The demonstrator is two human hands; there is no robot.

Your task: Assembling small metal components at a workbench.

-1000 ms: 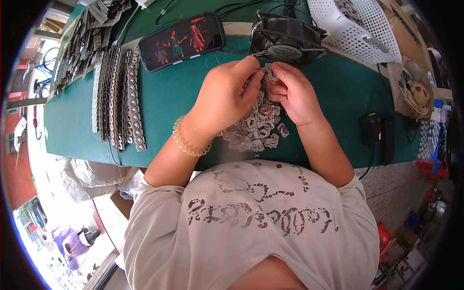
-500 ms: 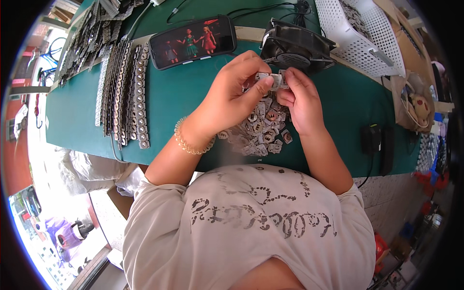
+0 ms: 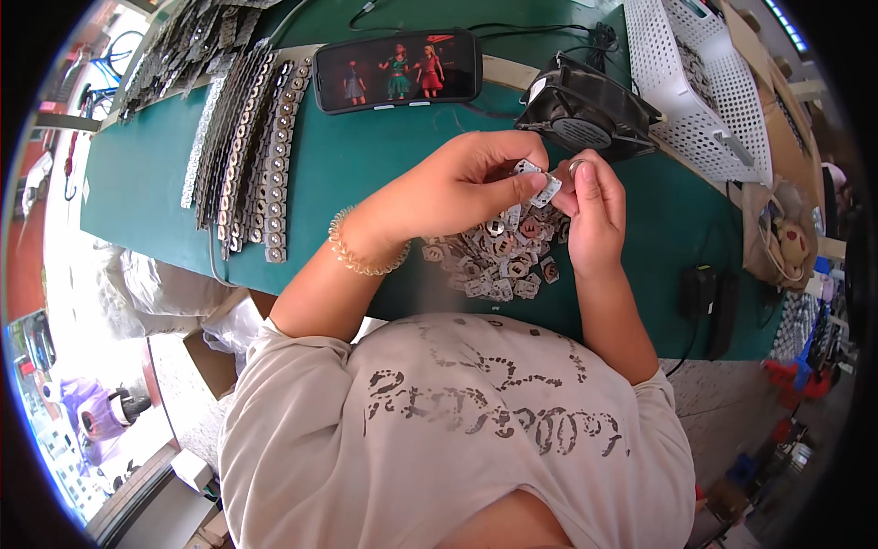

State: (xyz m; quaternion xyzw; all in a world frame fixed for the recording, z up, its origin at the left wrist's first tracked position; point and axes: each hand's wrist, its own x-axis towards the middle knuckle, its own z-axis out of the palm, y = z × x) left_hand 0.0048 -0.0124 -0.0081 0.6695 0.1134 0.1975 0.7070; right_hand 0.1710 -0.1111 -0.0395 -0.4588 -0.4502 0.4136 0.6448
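My left hand (image 3: 466,188) is closed, pinching a short white-and-grey linked piece (image 3: 546,190) between thumb and fingers above the pile. Just to its right, my right hand (image 3: 599,220) is closed too, with a small round metal piece (image 3: 575,167) between thumb and forefinger. The two hands are close, with a narrow gap between the held pieces. Beneath them lies a heap of small square pieces (image 3: 501,265), pale with round middles, some of them dark or reddish. My left fingers partly cover the linked piece.
A phone (image 3: 398,73) playing a video leans at the back, beside a black fan (image 3: 585,105). Long metal strips (image 3: 277,174) lie in rows on the left of the green table (image 3: 357,165). White perforated basket (image 3: 672,110), paper bag (image 3: 777,233) and black adapter (image 3: 700,291) are on the right.
My right hand has drawn away from the piece in my left hand, and a small round metal piece now shows in its fingers. The whole view has shifted slightly.
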